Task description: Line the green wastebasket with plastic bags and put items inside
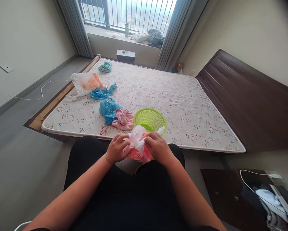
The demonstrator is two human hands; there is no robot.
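Above my lap, a thin translucent plastic bag (138,137) with orange print and something pinkish-red inside is held between both hands. My left hand (119,147) pinches its left side with curled fingers. On the other side my right hand (158,148) grips the bag near its gathered top. Just beyond it, a green plastic basket (150,116) stands on the mattress edge, its front partly hidden by the bag. Left of the basket lies a folded pink cloth (123,119), touching a blue plastic bag (109,109).
Farther left on the mattress (173,93) lie another blue bag (99,93), a white bag with orange print (86,82) and a teal cloth (105,66). A dark headboard (249,96) rises at right. A dark nightstand (221,192) with a cable stands at lower right.
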